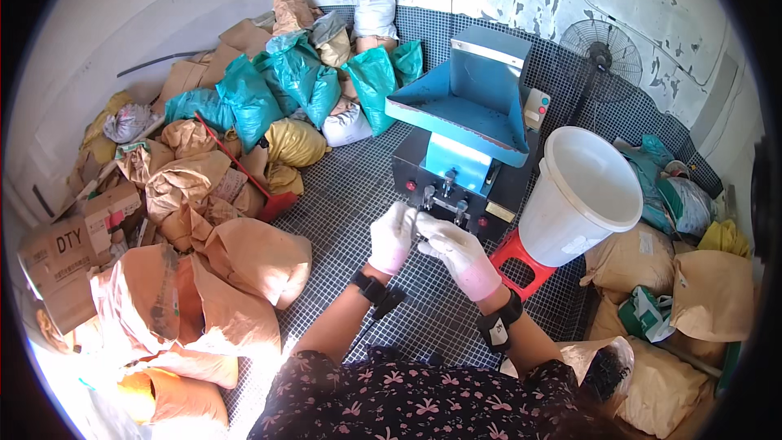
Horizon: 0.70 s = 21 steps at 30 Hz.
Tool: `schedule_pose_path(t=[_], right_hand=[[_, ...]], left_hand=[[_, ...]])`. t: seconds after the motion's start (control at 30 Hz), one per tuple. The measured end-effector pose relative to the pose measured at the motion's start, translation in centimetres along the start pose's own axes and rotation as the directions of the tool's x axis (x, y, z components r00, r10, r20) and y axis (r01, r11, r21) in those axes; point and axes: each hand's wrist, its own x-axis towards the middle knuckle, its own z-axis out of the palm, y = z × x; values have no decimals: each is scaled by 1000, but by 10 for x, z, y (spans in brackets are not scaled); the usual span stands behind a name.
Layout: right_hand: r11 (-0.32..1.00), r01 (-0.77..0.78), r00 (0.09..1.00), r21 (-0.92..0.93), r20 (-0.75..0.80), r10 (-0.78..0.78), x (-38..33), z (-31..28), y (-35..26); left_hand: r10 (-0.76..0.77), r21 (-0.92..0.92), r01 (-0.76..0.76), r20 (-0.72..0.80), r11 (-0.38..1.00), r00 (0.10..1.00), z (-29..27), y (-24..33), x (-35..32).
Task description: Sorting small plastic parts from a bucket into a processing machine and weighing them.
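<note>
Both my hands wear pale rubber gloves and meet in front of me. My left hand and my right hand touch at the fingertips, fingers curled; whether they pinch something small between them is hidden. Just beyond them stands a machine with a blue hopper on a black base with knobs and small levers on its front. Each wrist carries a black band.
A white bucket sits tilted on a red stool at the right. Brown paper sacks, teal bags and a cardboard box pile up at the left and back. A fan stands behind. More sacks lie at the right.
</note>
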Motion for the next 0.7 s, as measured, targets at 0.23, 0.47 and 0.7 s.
schedule_pose_path(t=[0.23, 0.47, 0.7], right_hand=[[966, 6, 984, 260, 172, -52, -11, 27, 4], [-1000, 8, 840, -9, 542, 2, 8, 26, 19], [-36, 365, 898, -930, 362, -249, -39, 24, -60]], left_hand=[[-373, -436, 316, -49, 843, 927, -15, -21, 4], [-402, -874, 264, 87, 409, 911, -9, -59, 12], [-522, -938, 254, 99, 236, 847, -88, -38, 56]])
